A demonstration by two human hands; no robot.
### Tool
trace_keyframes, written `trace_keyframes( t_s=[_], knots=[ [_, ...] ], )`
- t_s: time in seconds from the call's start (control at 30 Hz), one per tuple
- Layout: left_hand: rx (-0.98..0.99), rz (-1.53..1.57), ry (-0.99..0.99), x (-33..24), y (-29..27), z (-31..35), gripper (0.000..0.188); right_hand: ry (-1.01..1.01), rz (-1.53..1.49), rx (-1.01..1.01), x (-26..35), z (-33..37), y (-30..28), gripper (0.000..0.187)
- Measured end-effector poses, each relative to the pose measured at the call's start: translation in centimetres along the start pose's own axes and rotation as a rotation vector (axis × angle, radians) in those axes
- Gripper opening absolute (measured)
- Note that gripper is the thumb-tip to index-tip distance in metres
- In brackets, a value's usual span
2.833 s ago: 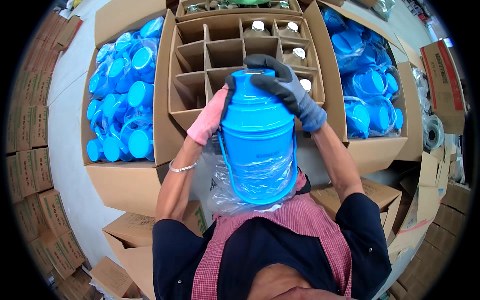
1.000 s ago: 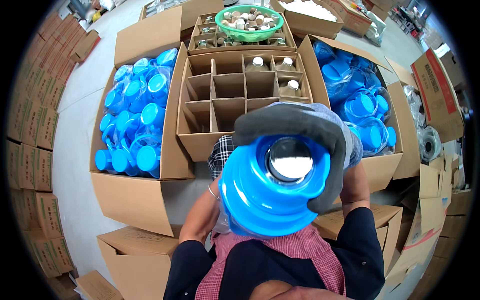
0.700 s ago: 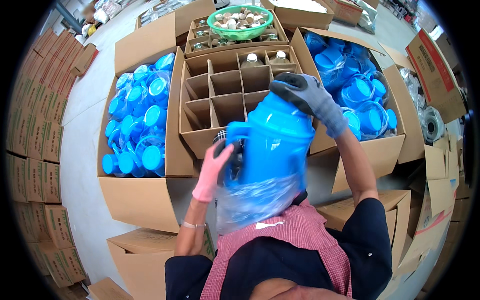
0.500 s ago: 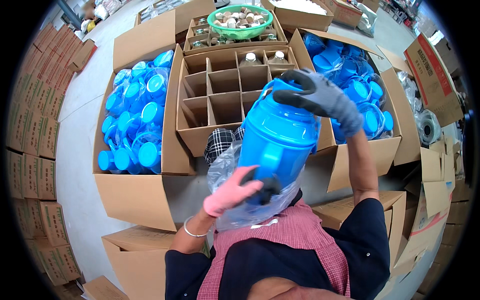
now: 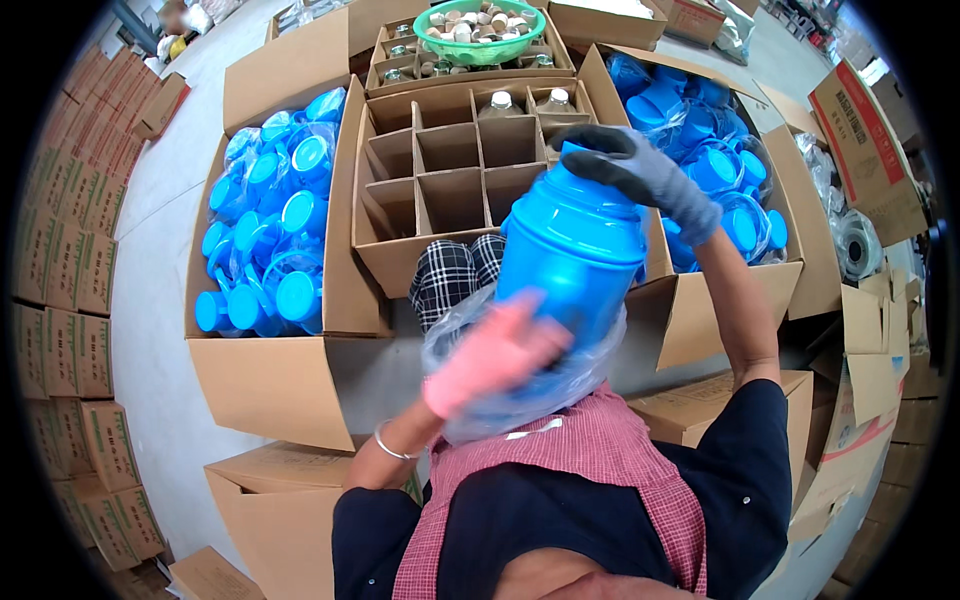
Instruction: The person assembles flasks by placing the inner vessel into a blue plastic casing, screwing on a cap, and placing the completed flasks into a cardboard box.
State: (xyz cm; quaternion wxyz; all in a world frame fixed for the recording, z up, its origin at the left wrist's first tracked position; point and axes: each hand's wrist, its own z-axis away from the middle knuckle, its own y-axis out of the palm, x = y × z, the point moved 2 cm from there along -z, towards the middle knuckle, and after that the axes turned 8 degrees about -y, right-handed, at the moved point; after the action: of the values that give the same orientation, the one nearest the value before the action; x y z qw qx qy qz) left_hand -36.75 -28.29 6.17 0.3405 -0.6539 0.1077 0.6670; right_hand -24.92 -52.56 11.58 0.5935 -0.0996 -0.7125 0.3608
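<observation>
Right-hand fingers (image 5: 605, 140) first: dark-coated, curled over the neck of the blue plastic jug (image 5: 570, 255), so that's a firm-looking hold with the right hand (image 5: 655, 175). The left hand (image 5: 495, 355), in a pink glove, is a blur in front of the jug's lower body. Fingers look partly spread, but can't tell if they've pinched anything or are just touching.

Nearest below the jug is the wearer's checked apron (image 5: 560, 465), and a clear plastic bag (image 5: 480, 415) bunches around the jug's lower part. The jug itself sits between the wearer's forearms, neck pointing away from the body. Just left of it there's a knee in plaid trousers (image 5: 440, 280).

My read, only a guess: the step in hand is working that bag about the jug. From here the next move would call for the right hand holding the neck steady while the left handles the film gently, since it could snag or tear.

Beyond the jug: a divided carton (image 5: 400, 265) with white-capped bottles (image 5: 500, 105). Well left of the jug and nearer on its right are cartons of blue plastic cups (image 5: 302, 212). Farthest past it, a green basin (image 5: 470, 56) of small caps.
</observation>
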Motion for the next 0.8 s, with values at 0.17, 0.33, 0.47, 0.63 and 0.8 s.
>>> trace_keyframes(
  t_s=[0.17,0.33,0.47,0.63,0.8],
  knots=[
    [0.177,0.598,-0.154,4.3,-3.4,-0.2,0.055,-0.122,0.212,0.081,4.6,1.0,-1.1,0.069],
    [0.097,0.399,-0.078,0.1,-1.2,-0.8,0.044,-0.539,0.505,0.193,-1.6,0.0,-0.4,0.058],
    [0.143,0.353,0.019,2.3,-2.5,-0.1,0.039,0.027,0.338,0.108,5.2,0.5,-0.2,0.055],
    [0.005,0.433,-0.117,4.9,-2.8,-0.1,0.039,-0.299,0.023,0.196,2.8,-1.1,0.5,0.053],
    [0.087,0.237,-0.23,5.6,-3.7,1.5,0.039,-0.219,0.291,0.136,5.2,0.0,0.5,0.058]
  ],
)
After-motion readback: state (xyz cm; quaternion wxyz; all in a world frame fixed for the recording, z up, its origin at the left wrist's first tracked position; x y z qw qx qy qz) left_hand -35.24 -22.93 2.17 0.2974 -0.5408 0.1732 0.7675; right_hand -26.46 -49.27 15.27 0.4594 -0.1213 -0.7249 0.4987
